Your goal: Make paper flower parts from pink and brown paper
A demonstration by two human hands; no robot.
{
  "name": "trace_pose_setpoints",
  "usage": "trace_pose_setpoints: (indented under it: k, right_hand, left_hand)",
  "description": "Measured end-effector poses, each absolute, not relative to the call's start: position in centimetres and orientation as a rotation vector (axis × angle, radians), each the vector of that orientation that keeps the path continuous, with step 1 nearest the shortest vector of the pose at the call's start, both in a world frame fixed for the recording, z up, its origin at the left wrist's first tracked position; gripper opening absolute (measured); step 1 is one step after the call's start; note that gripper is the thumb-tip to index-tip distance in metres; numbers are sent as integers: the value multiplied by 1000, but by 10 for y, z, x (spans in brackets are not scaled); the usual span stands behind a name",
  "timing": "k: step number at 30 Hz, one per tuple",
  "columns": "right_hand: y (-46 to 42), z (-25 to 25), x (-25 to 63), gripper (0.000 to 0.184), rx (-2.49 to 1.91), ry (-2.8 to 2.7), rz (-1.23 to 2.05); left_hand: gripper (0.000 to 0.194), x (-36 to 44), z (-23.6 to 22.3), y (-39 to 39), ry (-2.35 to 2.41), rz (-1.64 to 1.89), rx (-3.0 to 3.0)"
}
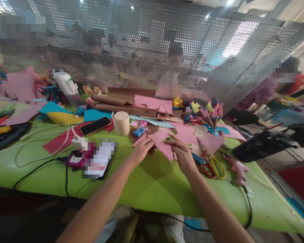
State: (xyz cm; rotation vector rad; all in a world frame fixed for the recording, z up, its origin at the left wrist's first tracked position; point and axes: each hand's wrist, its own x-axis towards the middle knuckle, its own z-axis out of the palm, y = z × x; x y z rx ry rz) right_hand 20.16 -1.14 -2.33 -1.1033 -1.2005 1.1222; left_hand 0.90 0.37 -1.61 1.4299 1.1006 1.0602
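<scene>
Sitting between both hands, above the green table (167, 194), was one pink paper sheet (166, 150). Left hand (143, 148): fingers pinched its left side. Right hand (181, 153): fingers were narrow, grip uncertain. Light, even pressure probably best prevented creasing. Beyond: cream cylinder (122, 124); contents were not visible.

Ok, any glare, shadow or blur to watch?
Head view: bright glare on the perforated screen, upper right; soft shadow on the green table between left hand and right hand; outer edges stretched and smeared; mosaic blocks across the lit phone.
</scene>
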Motion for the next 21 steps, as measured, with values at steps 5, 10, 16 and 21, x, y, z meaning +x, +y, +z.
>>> trace_pose_setpoints:
  k: [5, 10, 16, 21]
  right_hand:
    - [-14, -20, 199, 39, -1058, -1083, 1271]
    - [-13, -18, 194, 35, -1117, -1127, 1331]
    - [-14, -9, 195, 26, -1144, -1225, 1224]
    - [-16, -5, 196, 22, -1171, -1331, 1153]
  left_hand:
    - [27, 9, -13, 4, 1111, 1135, 1523]
    - [28, 11, -12, 3, 1155, 1154, 1521]
    - [23, 9, -9, 1, 1181, 1097, 1695]
    - [34, 9, -11, 0, 1089, 846, 1726]
